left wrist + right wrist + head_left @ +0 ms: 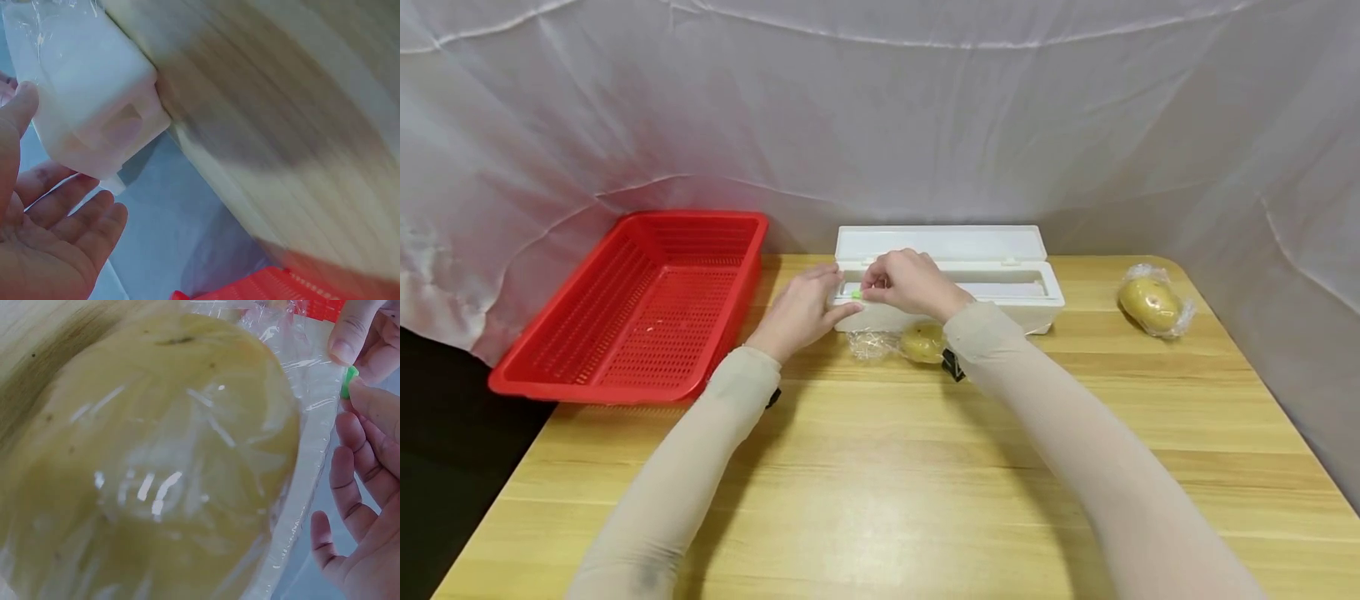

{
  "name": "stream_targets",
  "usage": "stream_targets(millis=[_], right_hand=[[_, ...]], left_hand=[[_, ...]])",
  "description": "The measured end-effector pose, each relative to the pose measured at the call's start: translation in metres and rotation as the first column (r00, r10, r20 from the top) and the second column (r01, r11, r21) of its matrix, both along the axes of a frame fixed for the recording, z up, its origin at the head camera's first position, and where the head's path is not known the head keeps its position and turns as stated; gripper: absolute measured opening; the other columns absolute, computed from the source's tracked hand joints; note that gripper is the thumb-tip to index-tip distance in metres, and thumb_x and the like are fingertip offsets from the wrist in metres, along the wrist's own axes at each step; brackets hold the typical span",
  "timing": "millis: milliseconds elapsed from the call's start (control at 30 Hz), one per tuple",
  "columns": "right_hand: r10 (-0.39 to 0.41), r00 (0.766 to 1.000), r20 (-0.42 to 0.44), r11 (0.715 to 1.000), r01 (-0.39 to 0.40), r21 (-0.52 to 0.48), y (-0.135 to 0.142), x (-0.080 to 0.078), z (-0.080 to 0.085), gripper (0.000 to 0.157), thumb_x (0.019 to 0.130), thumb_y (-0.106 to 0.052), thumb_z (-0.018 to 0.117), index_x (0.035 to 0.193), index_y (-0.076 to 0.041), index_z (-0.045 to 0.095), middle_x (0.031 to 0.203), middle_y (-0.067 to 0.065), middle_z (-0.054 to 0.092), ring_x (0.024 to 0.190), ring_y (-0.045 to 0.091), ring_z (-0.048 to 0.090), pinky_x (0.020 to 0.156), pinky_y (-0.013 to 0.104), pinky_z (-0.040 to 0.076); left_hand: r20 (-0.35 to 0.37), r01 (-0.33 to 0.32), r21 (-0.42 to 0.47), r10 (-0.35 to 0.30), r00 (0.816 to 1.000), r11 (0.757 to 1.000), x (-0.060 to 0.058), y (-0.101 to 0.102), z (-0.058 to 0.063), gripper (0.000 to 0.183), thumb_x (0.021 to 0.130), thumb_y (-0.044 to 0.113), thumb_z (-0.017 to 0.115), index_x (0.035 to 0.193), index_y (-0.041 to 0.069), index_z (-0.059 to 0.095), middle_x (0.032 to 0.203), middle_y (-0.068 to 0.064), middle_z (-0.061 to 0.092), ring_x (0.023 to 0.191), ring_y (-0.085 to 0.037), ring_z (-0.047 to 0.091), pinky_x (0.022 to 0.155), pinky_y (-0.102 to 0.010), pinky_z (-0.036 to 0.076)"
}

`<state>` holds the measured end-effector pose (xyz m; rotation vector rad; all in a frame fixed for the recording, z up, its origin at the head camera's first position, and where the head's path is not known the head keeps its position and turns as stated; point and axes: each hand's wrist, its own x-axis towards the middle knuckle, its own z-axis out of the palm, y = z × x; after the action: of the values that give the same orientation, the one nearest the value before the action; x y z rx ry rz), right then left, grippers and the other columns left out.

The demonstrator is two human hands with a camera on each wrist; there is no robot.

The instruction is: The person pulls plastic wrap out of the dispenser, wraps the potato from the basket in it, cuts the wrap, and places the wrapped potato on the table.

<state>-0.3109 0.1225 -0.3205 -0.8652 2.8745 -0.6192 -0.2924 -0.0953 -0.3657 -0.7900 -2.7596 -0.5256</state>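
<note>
A white cling film dispenser box (951, 312) stands at the back of the table with its lid (940, 242) raised. My left hand (803, 310) rests at the box's left end, the thumb near the front edge and the other fingers loosely extended. Over the box's left part, my right hand (910, 282) pinches a small green slider (350, 382) between thumb and forefinger. Just in front of the box lies a potato (922, 342), with clear film (872, 343) spreading from it to the left. That film-covered potato fills much of the right wrist view.
A red perforated plastic basket (741, 304) stands at the table's left side. Another potato wrapped in film (1150, 303) lies near the right edge. Behind the wooden table (880, 475) hangs a grey-white cloth (925, 125).
</note>
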Motion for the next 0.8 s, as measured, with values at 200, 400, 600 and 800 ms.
stream_targets(millis=[200,400,600,800], right_hand=[[0.022,0.996,-0.082,0.998,-0.017,0.054,0.0013,0.0031,0.0027,0.013,0.103,-0.029,0.075,0.108,-0.02,0.081,0.096,-0.004,0.078,0.088,0.017,0.066,0.096,0.047,0.046],[0.035,0.991,-0.131,0.997,-0.026,0.073,0.0019,0.0032,0.0023,0.013,0.103,-0.029,0.075,0.108,-0.019,0.082,0.098,-0.003,0.079,0.087,0.016,0.067,0.095,0.045,0.047],[0.039,0.995,-0.088,0.998,-0.034,0.056,-0.0003,0.0015,0.003,0.012,0.102,-0.027,0.076,0.107,-0.017,0.082,0.1,-0.002,0.08,0.089,0.017,0.069,0.094,0.045,0.049],[0.036,0.997,-0.068,0.997,-0.031,0.072,-0.0005,0.0009,0.0069,0.011,0.1,-0.029,0.078,0.103,-0.02,0.083,0.101,-0.004,0.082,0.089,0.015,0.071,0.093,0.043,0.051]], left_hand=[[-0.043,0.006,-0.046,-0.008,0.999,0.999,-0.0005,0.0015,0.0008,0.068,0.102,0.048,0.072,0.144,-0.005,0.063,0.152,-0.024,0.062,0.145,-0.037,0.058,0.12,-0.05,0.047],[-0.079,0.002,-0.077,-0.008,0.997,0.997,0.0005,0.0017,0.0023,0.065,0.103,0.049,0.07,0.14,-0.004,0.067,0.151,-0.024,0.062,0.142,-0.039,0.061,0.115,-0.051,0.052],[-0.064,0.017,-0.041,-0.02,0.998,0.999,0.0007,0.0005,0.0016,0.052,0.101,0.05,0.073,0.109,-0.001,0.071,0.126,-0.024,0.074,0.112,-0.038,0.074,0.095,-0.046,0.062],[-0.045,0.008,0.022,-0.007,0.999,1.0,-0.0009,0.0038,0.0011,0.052,0.096,0.055,0.077,0.086,0.009,0.057,0.071,-0.005,0.05,0.065,-0.021,0.049,0.059,-0.031,0.041]])
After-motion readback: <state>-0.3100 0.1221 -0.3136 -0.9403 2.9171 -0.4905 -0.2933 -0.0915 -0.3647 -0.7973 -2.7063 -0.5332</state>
